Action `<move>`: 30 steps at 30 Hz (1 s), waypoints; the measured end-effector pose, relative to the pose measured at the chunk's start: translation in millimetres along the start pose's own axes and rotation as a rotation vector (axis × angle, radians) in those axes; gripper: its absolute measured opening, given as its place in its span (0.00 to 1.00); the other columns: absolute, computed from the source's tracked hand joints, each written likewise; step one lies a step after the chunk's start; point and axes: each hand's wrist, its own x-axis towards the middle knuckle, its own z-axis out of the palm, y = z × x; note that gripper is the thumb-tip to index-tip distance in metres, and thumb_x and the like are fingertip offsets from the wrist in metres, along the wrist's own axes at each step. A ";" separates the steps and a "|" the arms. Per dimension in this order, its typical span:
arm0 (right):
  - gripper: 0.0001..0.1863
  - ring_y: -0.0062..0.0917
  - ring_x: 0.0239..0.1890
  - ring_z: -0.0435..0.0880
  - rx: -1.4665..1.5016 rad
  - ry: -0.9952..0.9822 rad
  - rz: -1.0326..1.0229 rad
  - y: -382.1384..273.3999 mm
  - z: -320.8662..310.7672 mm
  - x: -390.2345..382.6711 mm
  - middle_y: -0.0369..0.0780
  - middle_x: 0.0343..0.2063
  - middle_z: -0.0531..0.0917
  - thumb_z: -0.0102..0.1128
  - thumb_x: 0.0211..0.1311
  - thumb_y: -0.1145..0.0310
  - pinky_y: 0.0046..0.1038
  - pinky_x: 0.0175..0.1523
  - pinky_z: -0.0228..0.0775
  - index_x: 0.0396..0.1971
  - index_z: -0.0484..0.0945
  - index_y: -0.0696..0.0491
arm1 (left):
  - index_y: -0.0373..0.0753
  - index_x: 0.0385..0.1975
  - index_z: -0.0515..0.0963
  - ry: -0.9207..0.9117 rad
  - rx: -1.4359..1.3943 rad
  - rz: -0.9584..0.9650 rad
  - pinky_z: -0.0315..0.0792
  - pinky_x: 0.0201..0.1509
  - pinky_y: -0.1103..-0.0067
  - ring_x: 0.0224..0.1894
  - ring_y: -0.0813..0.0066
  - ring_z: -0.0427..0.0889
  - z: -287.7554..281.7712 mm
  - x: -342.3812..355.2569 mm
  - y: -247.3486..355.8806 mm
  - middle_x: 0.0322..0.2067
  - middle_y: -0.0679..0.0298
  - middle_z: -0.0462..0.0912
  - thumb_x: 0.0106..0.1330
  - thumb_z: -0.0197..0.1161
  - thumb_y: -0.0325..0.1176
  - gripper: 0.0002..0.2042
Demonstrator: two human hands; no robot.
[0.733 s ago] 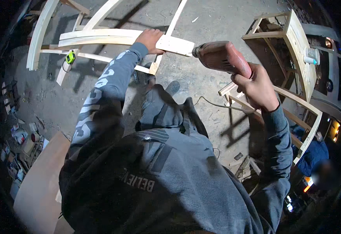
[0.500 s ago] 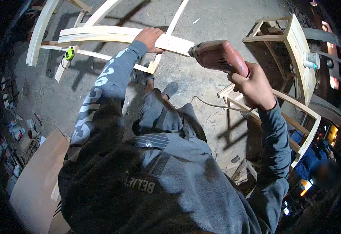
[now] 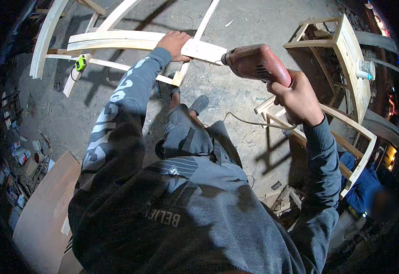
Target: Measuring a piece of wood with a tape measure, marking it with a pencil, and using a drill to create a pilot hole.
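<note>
My right hand [image 3: 299,98] is wrapped round the handle of a red corded power drill [image 3: 259,64]. The drill points left, its chuck up against the end of a pale curved wooden rail [image 3: 117,41]; the bit's tip is too small to make out. Over that same rail, close to the drilled end, my left hand [image 3: 175,45] is closed, thumb side hidden beneath the wood. The rail belongs to a wooden frame with a slanting bar [image 3: 207,19] and a lower bar [image 3: 112,65]. From the drill's handle a cord [image 3: 249,120] curves down toward my legs.
A lime-green tape measure [image 3: 81,63] rests on the frame. On the right stand a wooden chair-like frame [image 3: 352,68] bearing a white tub [image 3: 366,70], and another frame [image 3: 368,146]. A person in blue [image 3: 361,182] is low beyond it. A brown board [image 3: 44,214] lies lower left.
The drill's rear has risen very slightly with my right hand, its chuck still at the rail's end. My left hand keeps its place. The person at the right has shifted a little.
</note>
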 end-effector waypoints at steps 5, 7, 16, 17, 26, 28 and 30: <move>0.14 0.19 0.21 0.81 0.028 -0.025 0.017 0.5 -5.0 5.3 0.39 0.19 0.81 0.63 0.56 0.67 0.27 0.29 0.73 0.32 0.80 0.65 | 0.38 0.57 0.75 0.075 0.020 0.006 0.69 0.63 0.64 0.55 0.59 0.76 6.3 -4.1 -2.8 0.50 0.58 0.78 0.51 0.73 0.63 0.41; 0.14 0.19 0.21 0.81 0.039 -0.023 0.021 3.0 -7.5 8.5 0.38 0.19 0.81 0.64 0.56 0.67 0.27 0.29 0.73 0.32 0.80 0.65 | 0.37 0.57 0.75 0.046 -0.012 0.010 0.68 0.63 0.64 0.55 0.59 0.76 6.7 -1.4 -2.4 0.50 0.58 0.78 0.51 0.73 0.63 0.41; 0.19 0.48 0.35 0.88 -0.259 -0.054 -0.059 -6.1 -15.0 19.5 0.57 0.29 0.85 0.69 0.50 0.65 0.39 0.45 0.79 0.40 0.83 0.63 | 0.38 0.55 0.75 0.034 -0.024 0.028 0.69 0.58 0.65 0.52 0.60 0.77 5.8 4.5 -5.9 0.47 0.58 0.78 0.50 0.72 0.64 0.39; 0.19 0.48 0.35 0.88 -0.258 -0.055 -0.056 -11.2 -16.2 21.0 0.57 0.29 0.85 0.69 0.50 0.65 0.39 0.45 0.79 0.40 0.83 0.63 | 0.38 0.55 0.75 0.032 -0.026 0.029 0.69 0.58 0.65 0.52 0.60 0.77 5.0 5.4 -5.7 0.47 0.58 0.78 0.50 0.72 0.64 0.39; 0.21 0.51 0.35 0.88 -0.392 -0.195 -0.083 -24.6 -26.7 44.9 0.56 0.28 0.85 0.71 0.48 0.64 0.42 0.45 0.79 0.41 0.84 0.61 | 0.33 0.56 0.74 0.002 -0.123 0.027 0.69 0.62 0.61 0.54 0.54 0.77 2.0 5.3 -8.5 0.52 0.52 0.79 0.50 0.73 0.62 0.42; 0.21 0.50 0.35 0.88 -0.390 -0.194 -0.073 -25.6 -26.8 44.2 0.56 0.28 0.85 0.71 0.49 0.65 0.42 0.45 0.79 0.42 0.84 0.61 | 0.33 0.57 0.74 -0.023 -0.123 0.026 0.68 0.62 0.61 0.54 0.54 0.77 -3.1 6.3 -7.7 0.53 0.52 0.79 0.50 0.73 0.62 0.42; 0.22 0.49 0.34 0.88 -0.330 -0.199 -0.083 -20.8 -26.8 48.1 0.56 0.30 0.86 0.72 0.48 0.66 0.40 0.45 0.79 0.44 0.84 0.61 | 0.33 0.58 0.73 -0.050 -0.124 0.027 0.68 0.63 0.62 0.54 0.54 0.77 -5.8 7.1 -8.2 0.54 0.52 0.78 0.50 0.72 0.63 0.43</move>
